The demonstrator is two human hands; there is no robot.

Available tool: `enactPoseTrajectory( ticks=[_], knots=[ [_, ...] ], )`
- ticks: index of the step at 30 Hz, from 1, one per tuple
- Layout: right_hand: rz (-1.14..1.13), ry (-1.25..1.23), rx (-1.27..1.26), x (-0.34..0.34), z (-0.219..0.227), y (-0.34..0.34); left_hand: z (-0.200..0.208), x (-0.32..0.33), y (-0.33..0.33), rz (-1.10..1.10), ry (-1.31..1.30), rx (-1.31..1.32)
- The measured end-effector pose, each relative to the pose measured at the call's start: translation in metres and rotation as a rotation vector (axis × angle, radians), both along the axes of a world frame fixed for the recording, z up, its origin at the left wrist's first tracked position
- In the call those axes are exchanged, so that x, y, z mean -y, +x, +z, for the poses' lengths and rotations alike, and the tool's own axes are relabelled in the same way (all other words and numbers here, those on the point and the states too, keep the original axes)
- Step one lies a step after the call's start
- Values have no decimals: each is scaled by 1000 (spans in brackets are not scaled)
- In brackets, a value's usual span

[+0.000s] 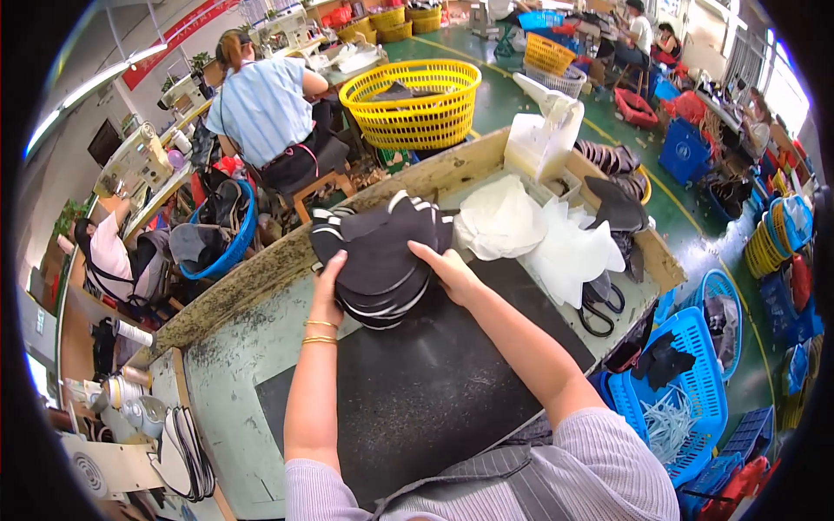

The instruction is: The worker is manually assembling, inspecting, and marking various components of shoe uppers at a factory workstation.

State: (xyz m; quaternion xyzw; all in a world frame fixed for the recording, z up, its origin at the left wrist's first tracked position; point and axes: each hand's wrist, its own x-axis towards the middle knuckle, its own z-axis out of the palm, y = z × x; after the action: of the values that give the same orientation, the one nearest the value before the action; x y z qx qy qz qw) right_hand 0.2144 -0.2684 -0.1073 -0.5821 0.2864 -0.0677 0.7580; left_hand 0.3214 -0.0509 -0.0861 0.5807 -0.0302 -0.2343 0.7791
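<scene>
Black stack: layered, white-edged cut pieces (380,259) sit between the two hands, over the far end of the mat.
Left hand (327,280): clasps the near left edge, thumb upward, other fingers mostly hidden.
Right hand (447,273): pinches the right edge, thumb on top.
Worktop (228,382): pale green, wood-rimmed, bearing a black mat (391,395), white sheets (573,247) and scissors (599,313) to the right.
Workshop: yellow basket (408,123) beyond; seated person in striped shirt (271,108) ahead left.
</scene>
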Motion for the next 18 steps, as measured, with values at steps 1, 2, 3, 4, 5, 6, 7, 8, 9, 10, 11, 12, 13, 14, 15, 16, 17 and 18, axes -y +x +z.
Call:
enactPoseTrajectory(
  ticks=[1,2,3,4,5,6,7,8,9,10,11,12,13,14,15,16,17,18],
  knots=[
    [86,252,63,-3,25,-5,18,-2,-7,-34,-54,-110],
    [148,499,129,4,37,-9,45,9,-25,77,91,-186],
    [213,613,143,0,39,-1,40,0,-19,110,75,-208],
    [218,634,141,-2,36,6,31,-8,-5,133,57,-229],
    [248,609,132,-5,33,12,20,-18,4,89,16,-254],
    [263,582,121,-2,26,16,19,-14,3,84,34,-262],
    [297,575,112,1,20,20,19,-10,3,71,-12,-259],
    [288,588,109,3,14,23,19,-8,2,58,-60,-256],
    [308,571,83,2,16,24,18,-8,0,47,-82,-241],
    [327,554,56,2,18,24,21,-6,-4,48,-72,-247],
    [303,538,77,0,22,24,25,-4,-9,21,-113,-261],
    [306,547,77,-4,25,24,28,-5,-11,-4,-156,-267],
    [286,459,72,-10,27,24,23,-10,-9,-15,-203,-251],
    [268,371,68,-17,30,23,23,-16,-8,-7,-195,-249],
    [227,281,47,-25,37,20,24,-22,-11,21,-219,-225],
    [208,237,74,-30,51,15,27,-23,-16,47,-243,-206],
    [205,152,85,-36,60,12,32,-28,-24,88,-218,-157],
    [200,66,97,-40,69,7,46,-26,-38,96,-209,-162]
  ],
)
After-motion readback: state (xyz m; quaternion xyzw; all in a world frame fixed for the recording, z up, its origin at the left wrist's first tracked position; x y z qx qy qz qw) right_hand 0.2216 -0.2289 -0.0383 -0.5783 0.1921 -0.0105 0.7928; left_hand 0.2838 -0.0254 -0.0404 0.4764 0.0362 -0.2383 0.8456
